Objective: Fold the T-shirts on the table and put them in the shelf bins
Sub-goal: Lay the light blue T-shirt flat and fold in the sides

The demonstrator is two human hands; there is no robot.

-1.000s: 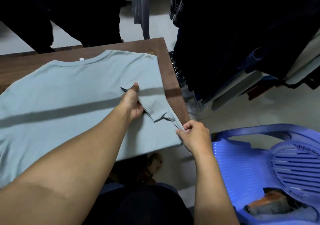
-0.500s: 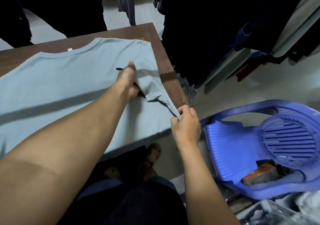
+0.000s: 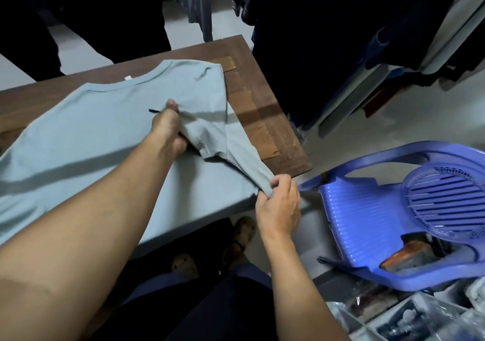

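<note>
The left hand (image 3: 168, 128) pinches a fold of the light blue T-shirt (image 3: 91, 141) near its sleeve, thumb on top. The right hand (image 3: 278, 204) grips the bunched side edge of the shirt at the table's near corner. The shirt lies spread on the brown wooden table (image 3: 262, 110). A blue plastic chair (image 3: 367, 222) stands just beside it on the right.

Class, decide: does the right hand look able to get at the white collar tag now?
Probably not: the right hand pinches the T-shirt at its edge, and the left forearm lies across the way to the white tag.
</note>
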